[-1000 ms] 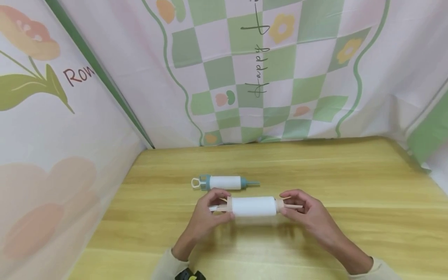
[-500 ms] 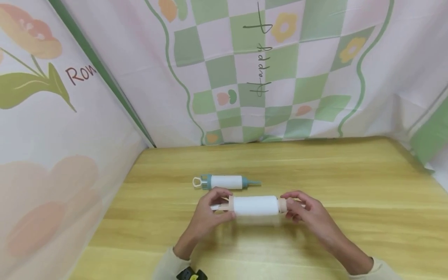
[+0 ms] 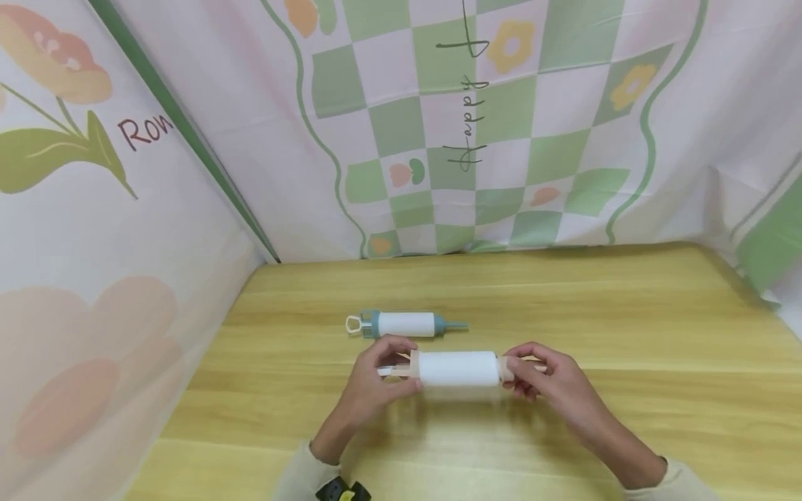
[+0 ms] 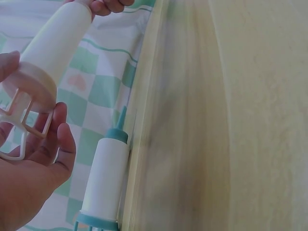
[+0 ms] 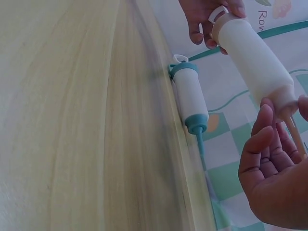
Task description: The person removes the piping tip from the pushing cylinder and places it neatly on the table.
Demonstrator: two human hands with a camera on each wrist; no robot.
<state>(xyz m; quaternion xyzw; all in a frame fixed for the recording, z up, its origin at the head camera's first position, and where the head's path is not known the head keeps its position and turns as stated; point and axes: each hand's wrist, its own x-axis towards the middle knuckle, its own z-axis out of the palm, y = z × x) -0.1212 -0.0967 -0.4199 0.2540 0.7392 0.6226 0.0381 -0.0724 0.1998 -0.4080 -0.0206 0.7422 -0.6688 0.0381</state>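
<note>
Held level between my two hands is a white syringe-shaped bottle with beige ends. My left hand grips its beige collar, thumb and fingers on opposite sides; past the collar stick out a beige frame and a white loop handle. At the other end my right hand pinches the beige nozzle cap, its thin spout running out between thumb and fingers. A second such bottle, white with teal ends, lies on the table just beyond, its spout pointing right.
The wooden table extends around both hands to the cloth backdrop behind. A second printed cloth wall rises along the left side. A black band sits on the left wrist.
My right thumb has shifted over the beige cap and now covers part of the cap and spout. The left hand keeps its grip. The teal-ended bottle lies still.
</note>
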